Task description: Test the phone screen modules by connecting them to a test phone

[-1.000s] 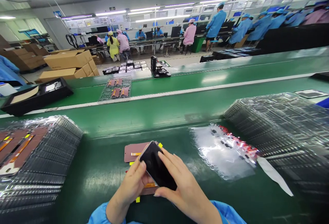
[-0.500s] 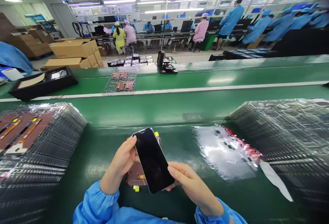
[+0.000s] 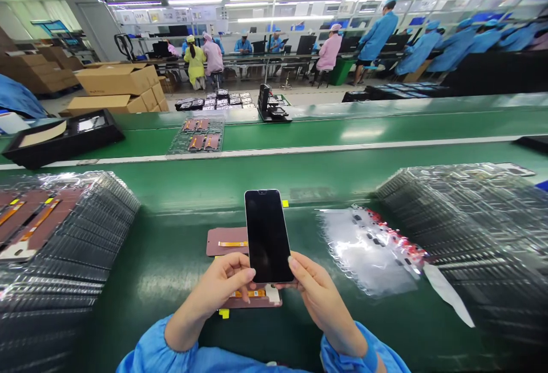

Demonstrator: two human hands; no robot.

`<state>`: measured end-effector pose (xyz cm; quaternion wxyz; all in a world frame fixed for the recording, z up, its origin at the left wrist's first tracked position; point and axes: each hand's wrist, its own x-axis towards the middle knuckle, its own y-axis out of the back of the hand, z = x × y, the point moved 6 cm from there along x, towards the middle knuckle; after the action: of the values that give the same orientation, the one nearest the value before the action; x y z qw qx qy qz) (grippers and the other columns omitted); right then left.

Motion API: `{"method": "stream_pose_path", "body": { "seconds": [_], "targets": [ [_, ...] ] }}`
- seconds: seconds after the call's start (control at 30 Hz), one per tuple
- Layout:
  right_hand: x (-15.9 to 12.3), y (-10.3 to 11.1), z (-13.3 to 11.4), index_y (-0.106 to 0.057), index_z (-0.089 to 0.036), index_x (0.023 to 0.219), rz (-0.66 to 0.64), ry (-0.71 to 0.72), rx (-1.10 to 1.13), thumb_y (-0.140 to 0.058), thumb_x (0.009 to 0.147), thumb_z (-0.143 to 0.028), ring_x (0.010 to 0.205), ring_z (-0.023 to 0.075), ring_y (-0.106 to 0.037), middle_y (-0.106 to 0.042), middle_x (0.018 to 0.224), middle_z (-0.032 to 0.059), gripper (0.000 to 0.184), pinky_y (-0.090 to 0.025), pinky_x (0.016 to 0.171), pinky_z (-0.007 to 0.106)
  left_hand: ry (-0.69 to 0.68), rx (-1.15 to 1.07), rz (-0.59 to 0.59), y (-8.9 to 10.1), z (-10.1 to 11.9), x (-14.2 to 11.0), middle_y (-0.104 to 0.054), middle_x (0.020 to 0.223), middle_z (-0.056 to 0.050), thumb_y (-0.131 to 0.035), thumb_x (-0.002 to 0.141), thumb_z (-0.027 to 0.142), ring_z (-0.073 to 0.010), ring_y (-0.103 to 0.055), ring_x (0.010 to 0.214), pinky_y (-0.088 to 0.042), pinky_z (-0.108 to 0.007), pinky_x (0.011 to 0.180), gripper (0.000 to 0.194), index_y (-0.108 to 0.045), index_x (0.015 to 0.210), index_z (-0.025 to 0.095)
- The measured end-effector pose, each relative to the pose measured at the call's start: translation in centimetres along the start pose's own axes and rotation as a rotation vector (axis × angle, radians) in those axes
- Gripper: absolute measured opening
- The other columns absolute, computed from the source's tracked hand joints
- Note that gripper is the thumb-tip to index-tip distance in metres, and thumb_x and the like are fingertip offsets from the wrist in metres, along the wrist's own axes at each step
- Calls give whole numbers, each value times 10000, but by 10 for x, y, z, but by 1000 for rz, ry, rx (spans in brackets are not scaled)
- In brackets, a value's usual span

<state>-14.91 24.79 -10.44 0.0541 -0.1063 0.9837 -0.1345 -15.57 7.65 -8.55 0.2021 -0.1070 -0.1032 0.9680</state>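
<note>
A black phone screen (image 3: 269, 236) with a pale rim is held up nearly upright, its notch at the top. My left hand (image 3: 225, 282) pinches its lower left edge with thumb and fingers. At the lower right corner, my right hand (image 3: 314, 284) grips it between thumb and fingers. Beneath and behind it on the green mat lie reddish-brown display panels with orange flex cables: one panel (image 3: 226, 236) shows at the left, another panel (image 3: 261, 300) below. Yellow tabs (image 3: 224, 313) stick out from them. The screen covers part of these panels.
A tall stack of clear trays (image 3: 107, 224) holding brown panels stands at left, another tray stack (image 3: 462, 207) at right. Beside it lies a pile of clear film (image 3: 368, 253) with red tabs. Beyond are a green conveyor (image 3: 317, 167), a black box (image 3: 64, 136) and a small tray (image 3: 197, 134).
The phone screen has turned from a slant to nearly upright and moved up a little. My left hand has slid from its upper left corner to its lower left edge.
</note>
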Motion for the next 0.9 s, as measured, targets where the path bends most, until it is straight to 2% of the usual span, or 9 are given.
{"method": "stream_pose_path", "body": {
  "seconds": [0.2, 0.3, 0.4, 0.47, 0.53, 0.63, 0.7, 0.77, 0.9],
  "targets": [
    [-2, 3, -4, -721, -185, 1132, -27, 4, -103, -522, 911, -640, 893, 212, -679, -733, 1050, 102, 544, -583, 747, 326, 12, 37, 53, 5, 0, 0, -591, 639, 17, -775, 750, 515, -81, -583, 583, -512, -196, 608, 428, -561, 734, 144],
    [-4, -1, -5, -691, -178, 1157, -110, -44, -96, -604, 884, -596, 862, 207, -708, -745, 1021, 107, 506, -583, 753, 322, 24, 22, 53, 4, 2, -3, -580, 640, 27, -768, 748, 537, -85, -587, 581, -519, -212, 626, 437, -576, 758, 144],
    [-5, -3, -4, -641, -168, 1189, -118, -64, -102, -644, 871, -566, 812, 190, -724, -762, 918, 96, 509, -582, 741, 302, -7, 35, 44, 1, 6, -7, -620, 719, 7, -739, 775, 543, -98, -610, 630, -521, -220, 647, 427, -662, 899, 142],
    [-5, -3, -3, -623, -158, 1193, -97, -46, -110, -615, 884, -582, 792, 184, -726, -766, 884, 96, 525, -582, 737, 295, -45, 59, 23, -3, 9, -9, -672, 839, -25, -759, 768, 490, -136, -649, 764, -529, -231, 704, 432, -686, 1040, 162],
    [-6, -2, -1, -617, -156, 1199, -84, -23, -130, -596, 901, -573, 801, 183, -729, -770, 897, 99, 513, -582, 749, 295, -51, 99, 29, -6, 9, -12, -696, 915, -44, -763, 768, 426, -164, -657, 850, -530, -238, 727, 412, -688, 1088, 177],
    [-8, -1, 1, -622, -164, 1197, -56, 11, -166, -572, 928, -542, 814, 191, -736, -775, 904, 98, 466, -579, 731, 287, 2, 201, 125, -5, 6, -13, -652, 753, -25, -718, 779, 429, -131, -604, 670, -499, -224, 603, 294, -686, 863, 149],
    [-10, 1, -1, -624, -169, 1196, -26, 40, -192, -567, 935, -527, 819, 199, -739, -776, 920, 99, 447, -579, 720, 288, 31, 238, 179, -5, 5, -13, -567, 621, 6, -703, 762, 479, -106, -523, 552, -460, -217, 527, 350, -598, 693, 153],
    [-12, 0, -4, -628, -170, 1194, -1, 65, -223, -565, 936, -520, 825, 210, -741, -776, 926, 102, 439, -582, 710, 291, 39, 235, 201, -7, 4, -12, -516, 576, 23, -697, 739, 536, -101, -492, 516, -443, -221, 508, 416, -526, 642, 169],
    [-14, -5, -13, -658, -164, 1151, 45, 99, -263, -554, 934, -529, 781, 223, -743, -776, 837, 95, 437, -592, 662, 292, 6, 260, 231, -10, 3, -12, -505, 586, 21, -661, 738, 616, -113, -508, 534, -429, -226, 531, 477, -489, 651, 180]
  ]
}}
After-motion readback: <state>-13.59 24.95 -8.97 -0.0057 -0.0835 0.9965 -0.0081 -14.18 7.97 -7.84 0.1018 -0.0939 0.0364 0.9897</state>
